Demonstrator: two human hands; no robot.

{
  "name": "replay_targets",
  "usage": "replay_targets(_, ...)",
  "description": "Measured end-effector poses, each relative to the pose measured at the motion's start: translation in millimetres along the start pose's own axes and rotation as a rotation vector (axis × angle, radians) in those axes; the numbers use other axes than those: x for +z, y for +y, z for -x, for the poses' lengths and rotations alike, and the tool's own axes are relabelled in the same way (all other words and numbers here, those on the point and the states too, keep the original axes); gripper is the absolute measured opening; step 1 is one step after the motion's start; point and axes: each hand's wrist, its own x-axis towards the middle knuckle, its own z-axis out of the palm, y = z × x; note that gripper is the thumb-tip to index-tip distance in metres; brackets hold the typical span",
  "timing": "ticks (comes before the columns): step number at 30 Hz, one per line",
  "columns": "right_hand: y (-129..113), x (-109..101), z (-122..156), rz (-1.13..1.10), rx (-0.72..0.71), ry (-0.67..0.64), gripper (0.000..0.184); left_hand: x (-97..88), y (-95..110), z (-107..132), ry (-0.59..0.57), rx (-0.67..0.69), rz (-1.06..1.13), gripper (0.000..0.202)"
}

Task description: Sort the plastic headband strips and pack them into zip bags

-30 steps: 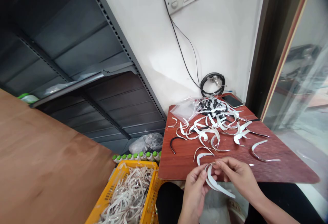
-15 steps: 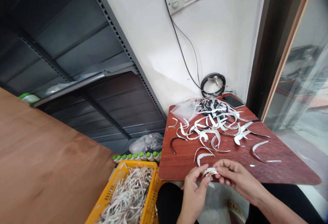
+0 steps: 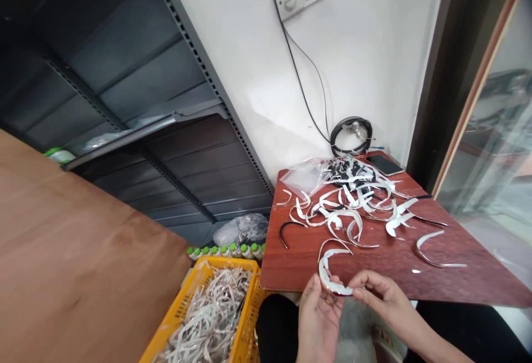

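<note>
Curved white strip (image 3: 339, 290): two-handed hold at the near table edge

Position: lower centre of the frame, at the near edge of the red-brown table (image 3: 382, 266). The left hand (image 3: 322, 313) grasps the strip's left portion, thumb at its side and fingers beneath. The right hand (image 3: 380, 292) pinches its right end between thumb and fingers. A similar white curve (image 3: 332, 253) adjoins the held strip in view; whether the two touch cannot be told.

Surroundings: loose curved strips (image 3: 336, 221) lie tangled across the table, right of centre. One separate C-shaped strip (image 3: 421, 252) rests further right. A dark curved piece (image 3: 283, 234) lies near the table's left edge. At lower centre-left, a yellow crate (image 3: 228, 264) contains many tangled pale strips (image 3: 203, 318).
</note>
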Motion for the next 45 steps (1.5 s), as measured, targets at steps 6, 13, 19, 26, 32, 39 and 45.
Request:
replay_targets(6, 1, -1, -6, 0.192, -0.021, -0.138, 0.022, -9.1, 9, -3, 0.018, 0.051, -0.079, 0.018)
replay_targets(13, 3, -11, -43, 0.684, -0.112, 0.035, 0.023, -34.0, 18, -7, 0.209, 0.184, -0.082, 0.016)
replay_targets(19, 15, 17, -47, 1.038, -0.069, -0.046, 0.012, -37.4, 22, -3, 0.173, 0.195, -0.058, 0.01)
replay_targets(26, 12, 6, -37, 0.526, -0.087, -0.062, 0.022, -36.5, 25, -2, 0.163, 0.009, 0.043, 0.004)
replay_targets(32, 1, -4, -22, 0.249, -0.008, -0.112, 0.024, -28.0, 21, -7, 0.068, -0.163, 0.122, 0.012)
replay_targets(39, -11, -9, -10, 0.443, -0.157, -0.189, 0.023, -20.7, 17, -2, 0.032, -0.143, 0.077, 0.021)
replay_targets(45, -23, -4, -1, 0.654, -0.337, -0.255, 0.027, -20.6, 12, -1, 0.083, -0.099, -0.024, 0.028)
